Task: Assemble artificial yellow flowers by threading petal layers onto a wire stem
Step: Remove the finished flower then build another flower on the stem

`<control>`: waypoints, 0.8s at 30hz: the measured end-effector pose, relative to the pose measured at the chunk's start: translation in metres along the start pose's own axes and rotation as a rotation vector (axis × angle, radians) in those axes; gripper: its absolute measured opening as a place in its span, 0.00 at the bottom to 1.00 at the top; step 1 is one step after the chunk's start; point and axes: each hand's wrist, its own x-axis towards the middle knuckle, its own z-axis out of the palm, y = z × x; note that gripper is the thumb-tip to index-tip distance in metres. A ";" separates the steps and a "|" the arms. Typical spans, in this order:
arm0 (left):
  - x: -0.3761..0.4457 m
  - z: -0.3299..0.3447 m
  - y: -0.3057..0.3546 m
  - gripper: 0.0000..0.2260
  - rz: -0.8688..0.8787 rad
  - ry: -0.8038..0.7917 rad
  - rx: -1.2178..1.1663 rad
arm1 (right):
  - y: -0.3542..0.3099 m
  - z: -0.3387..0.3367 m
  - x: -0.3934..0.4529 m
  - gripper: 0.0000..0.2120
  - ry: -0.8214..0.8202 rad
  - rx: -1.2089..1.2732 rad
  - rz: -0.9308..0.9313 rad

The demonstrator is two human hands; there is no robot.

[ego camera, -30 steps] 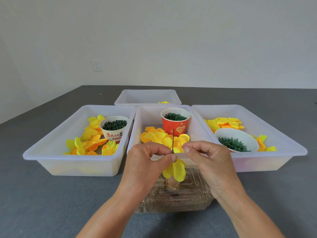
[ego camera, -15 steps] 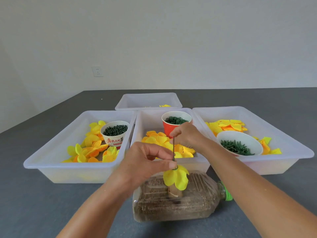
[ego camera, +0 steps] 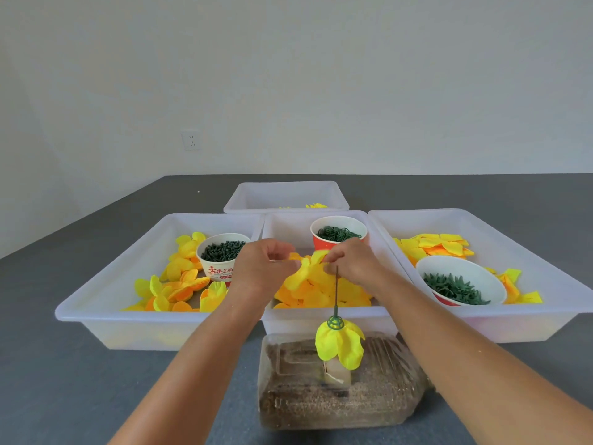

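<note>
Both the left hand [ego camera: 263, 268] and the right hand [ego camera: 349, 263] pinch a yellow petal layer [ego camera: 303, 276] over the middle tray [ego camera: 324, 317]. At 6 o'clock from them, the wire stem [ego camera: 336, 292] stands upright with drooping yellow petals [ego camera: 340, 345] under a green cap. The trays sit on a grey counter [ego camera: 64, 380] before a white wall [ego camera: 288, 75].

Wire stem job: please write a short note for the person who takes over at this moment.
Left hand and right hand: both pinch one yellow petal layer over the middle tray.
Wire stem: upright in the sand-filled bottle, held by no hand.
Done: one petal layer and a green calyx sit on the stem.
Left: thread the held layer, then further layers.
</note>
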 end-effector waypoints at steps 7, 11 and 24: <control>0.018 0.004 -0.005 0.31 -0.020 0.064 0.244 | 0.000 -0.021 -0.021 0.05 0.116 0.294 -0.147; 0.017 0.008 -0.003 0.32 -0.001 0.025 0.277 | 0.006 -0.023 -0.027 0.10 0.098 0.370 -0.202; 0.014 0.013 0.009 0.08 -0.025 -0.172 -0.137 | -0.004 -0.030 -0.050 0.16 -0.046 0.813 -0.187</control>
